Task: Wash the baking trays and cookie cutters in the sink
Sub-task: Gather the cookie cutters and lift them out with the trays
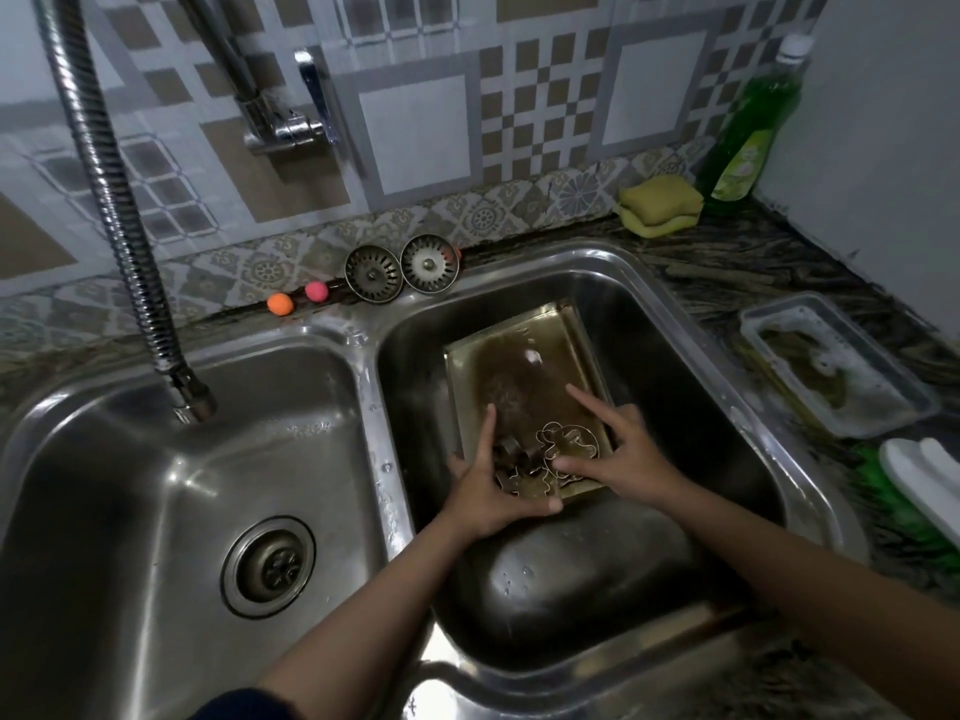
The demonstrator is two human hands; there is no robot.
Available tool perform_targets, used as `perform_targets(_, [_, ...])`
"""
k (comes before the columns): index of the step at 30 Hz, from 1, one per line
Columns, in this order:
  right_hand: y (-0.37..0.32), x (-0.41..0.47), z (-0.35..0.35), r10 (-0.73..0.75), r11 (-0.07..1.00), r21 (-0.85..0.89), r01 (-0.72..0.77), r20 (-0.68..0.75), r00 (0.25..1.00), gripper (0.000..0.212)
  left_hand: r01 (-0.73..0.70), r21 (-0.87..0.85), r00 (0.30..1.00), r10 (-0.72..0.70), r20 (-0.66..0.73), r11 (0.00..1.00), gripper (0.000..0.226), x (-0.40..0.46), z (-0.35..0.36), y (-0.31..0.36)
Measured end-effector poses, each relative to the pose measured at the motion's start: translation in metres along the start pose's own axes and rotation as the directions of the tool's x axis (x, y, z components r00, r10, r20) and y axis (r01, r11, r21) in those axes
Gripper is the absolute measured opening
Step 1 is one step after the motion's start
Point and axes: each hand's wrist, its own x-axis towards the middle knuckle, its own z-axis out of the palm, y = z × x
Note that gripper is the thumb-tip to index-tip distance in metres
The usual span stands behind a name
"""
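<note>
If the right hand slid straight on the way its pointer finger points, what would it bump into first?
The right hand points up-left across the baking tray. It would probably just slide over the wet tray bottom, then meet the tray's far rim. Depth is hard to judge here.

Left grip [488, 485] loosely curled, right grip [618, 449] spread, forearms converging.

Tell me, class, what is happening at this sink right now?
A person is washing up in the right basin. A baking tray lies there with cookie cutters on it. The left hand grips some cutters, and the right hand touches others. A sponge and soap bottle stand behind.
</note>
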Motion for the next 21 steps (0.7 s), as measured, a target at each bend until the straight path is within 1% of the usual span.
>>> perform_targets(3, [-0.028, -0.011, -0.016, -0.109, 0.991, -0.081, 0.106, -0.041, 0.993, 0.08, -0.125, -0.045, 0.991, 0.122, -0.057, 0.991, 0.128, -0.006, 0.004, 0.011])
perform_targets(6, [-0.055, -0.019, -0.032, -0.245, 0.962, -0.149, 0.231, -0.084, 0.966, 0.065, -0.23, -0.074, 0.963, 0.216, -0.163, 0.97, 0.121, -0.009, 0.006, 0.03])
perform_targets(8, [-0.073, -0.022, -0.04, -0.32, 0.937, -0.189, 0.294, -0.126, 0.939, 0.059, -0.309, -0.076, 0.931, 0.285, -0.229, 0.948, 0.109, -0.01, 0.004, 0.044])
perform_targets(10, [-0.089, -0.023, -0.048, -0.388, 0.91, -0.23, 0.346, -0.176, 0.905, 0.055, -0.404, -0.078, 0.882, 0.366, -0.297, 0.911, 0.093, -0.012, 0.001, 0.058])
perform_targets(11, [-0.097, -0.024, -0.051, -0.417, 0.897, -0.247, 0.367, -0.195, 0.888, 0.052, -0.445, -0.082, 0.858, 0.398, -0.325, 0.892, 0.088, -0.012, -0.001, 0.065])
perform_targets(14, [-0.119, -0.031, -0.06, -0.499, 0.852, -0.302, 0.427, -0.225, 0.837, 0.039, -0.53, -0.078, 0.802, 0.47, -0.37, 0.844, 0.09, -0.017, -0.007, 0.085])
perform_targets(16, [-0.133, -0.037, -0.067, -0.557, 0.811, -0.356, 0.464, -0.228, 0.799, 0.035, -0.576, -0.082, 0.771, 0.506, -0.386, 0.814, 0.091, -0.02, -0.012, 0.097])
perform_targets(19, [-0.158, -0.049, -0.075, -0.6, 0.76, -0.459, 0.459, -0.225, 0.768, 0.035, -0.634, -0.095, 0.729, 0.552, -0.405, 0.767, 0.094, -0.026, -0.016, 0.115])
perform_targets(21, [-0.175, -0.056, -0.078, -0.623, 0.726, -0.53, 0.439, -0.235, 0.746, 0.038, -0.684, -0.085, 0.68, 0.591, -0.434, 0.724, 0.097, -0.028, -0.019, 0.128])
